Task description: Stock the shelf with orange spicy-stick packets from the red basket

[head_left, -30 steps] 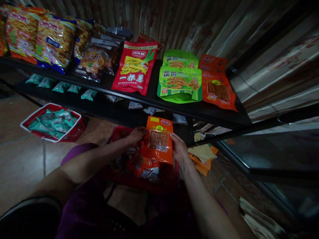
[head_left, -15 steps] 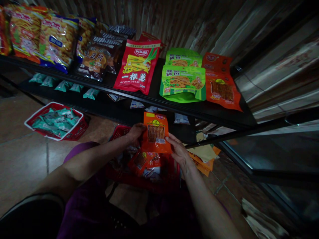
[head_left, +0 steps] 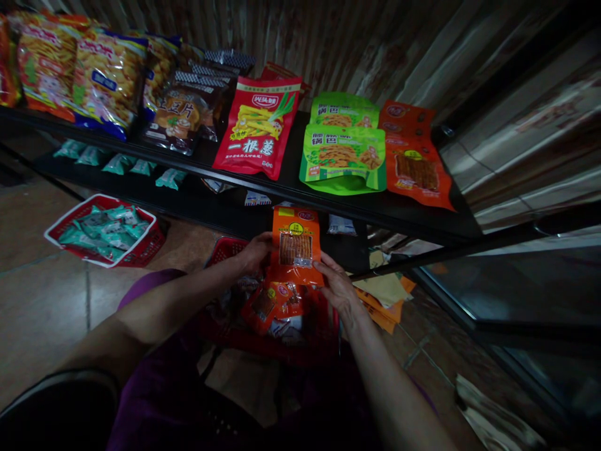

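Note:
An orange snack packet (head_left: 295, 247) with a clear window showing brown strips is held up between my two hands. My left hand (head_left: 256, 252) grips its left edge, its fingertips partly behind the packet. On the lower right edge, my right hand (head_left: 334, 280) is closed with the thumb on the front. Directly beneath is a red basket (head_left: 220, 250) between my knees. Inside it lie more orange snack packets (head_left: 265, 305) and some white-and-blue packets (head_left: 287, 327).
On the black shelf (head_left: 188, 164) ahead stand a red snack bag (head_left: 258, 125), green pouches (head_left: 345, 156), orange packets (head_left: 416, 166) and several other bags. A second red basket (head_left: 150, 247) with teal packets sits on the floor at left. Flattened packaging (head_left: 387, 294) lies at right.
The orange packet has tilted a little and its window now catches more light. Both hands keep nearly the same place and grip.

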Motion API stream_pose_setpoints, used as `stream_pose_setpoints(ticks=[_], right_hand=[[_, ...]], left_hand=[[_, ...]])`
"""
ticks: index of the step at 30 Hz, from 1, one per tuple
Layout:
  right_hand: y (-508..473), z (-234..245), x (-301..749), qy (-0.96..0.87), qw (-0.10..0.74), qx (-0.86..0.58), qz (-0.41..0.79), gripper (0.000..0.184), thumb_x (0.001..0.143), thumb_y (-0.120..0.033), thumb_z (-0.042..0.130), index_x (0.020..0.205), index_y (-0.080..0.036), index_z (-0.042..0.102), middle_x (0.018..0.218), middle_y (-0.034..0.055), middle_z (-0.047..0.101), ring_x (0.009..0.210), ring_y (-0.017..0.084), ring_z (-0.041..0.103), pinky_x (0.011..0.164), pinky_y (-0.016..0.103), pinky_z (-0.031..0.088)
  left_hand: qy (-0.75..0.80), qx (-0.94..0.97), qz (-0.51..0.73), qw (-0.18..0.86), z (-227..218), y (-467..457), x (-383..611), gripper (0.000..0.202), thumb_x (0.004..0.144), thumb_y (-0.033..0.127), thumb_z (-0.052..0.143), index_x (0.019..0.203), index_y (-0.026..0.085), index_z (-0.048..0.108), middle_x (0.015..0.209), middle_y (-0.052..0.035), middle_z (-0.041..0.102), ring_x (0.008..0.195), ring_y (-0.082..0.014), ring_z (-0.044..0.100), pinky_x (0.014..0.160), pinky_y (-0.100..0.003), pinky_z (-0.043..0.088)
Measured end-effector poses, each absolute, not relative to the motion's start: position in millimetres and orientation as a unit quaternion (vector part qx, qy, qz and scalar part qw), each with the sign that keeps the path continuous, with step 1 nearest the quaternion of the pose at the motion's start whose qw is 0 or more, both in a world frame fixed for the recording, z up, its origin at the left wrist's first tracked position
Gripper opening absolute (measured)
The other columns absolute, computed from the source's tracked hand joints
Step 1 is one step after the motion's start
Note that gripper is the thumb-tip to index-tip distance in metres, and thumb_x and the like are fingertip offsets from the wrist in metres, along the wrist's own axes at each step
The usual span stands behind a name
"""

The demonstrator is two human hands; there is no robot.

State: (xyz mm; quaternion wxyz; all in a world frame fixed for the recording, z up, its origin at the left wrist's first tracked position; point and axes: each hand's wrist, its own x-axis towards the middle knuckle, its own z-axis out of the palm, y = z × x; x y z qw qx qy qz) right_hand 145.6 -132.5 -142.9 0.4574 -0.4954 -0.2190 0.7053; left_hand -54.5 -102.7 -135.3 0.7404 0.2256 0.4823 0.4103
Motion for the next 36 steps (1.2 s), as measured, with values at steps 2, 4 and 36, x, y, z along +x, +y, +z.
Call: stream_pose_setpoints(ticks=[2,4,36], right_hand=[[-132,-143,147,-0.214,0.467,-0.495,0.701,0.042,0.059,-0.011,0.073,0.1,-0.02,0.066,0.079,0.0003,0.073,0.062,0.016,0.068,0.053,0.024,0.055],[-132,-144,147,-0.213,0.472,-0.494,0.698,0.04,0.059,-0.01,0.072,0.098,-0.02,0.067,0.076,0.0001,0.073,0.059,0.016,0.067,0.051,0.024,0.055],[-134,-145,147,-0.241,0.499,-0.465,0.691,0.055,0.053,-0.003,0.064,0.104,-0.023,0.064,0.087,-0.0008,0.074,0.068,0.016,0.069,0.055,0.024,0.056]], left_hand=[[0.455,0.23,0.419,0.752,-135,-105,-54,0.035,0.058,0.002,0.058,0.09,0.016,0.06,0.07,0.0009,0.064,0.061,-0.0126,0.06,0.055,-0.022,0.048],[0.44,0.235,0.421,0.758,-136,-106,-53,0.045,0.056,-0.002,0.056,0.097,0.016,0.06,0.076,-0.0005,0.066,0.066,-0.0141,0.062,0.059,-0.024,0.05],[0.352,0.235,0.414,0.806,-148,-109,-50,0.056,0.055,-0.004,0.058,0.106,0.019,0.055,0.098,-0.0057,0.065,0.08,-0.0185,0.064,0.071,-0.031,0.052]])
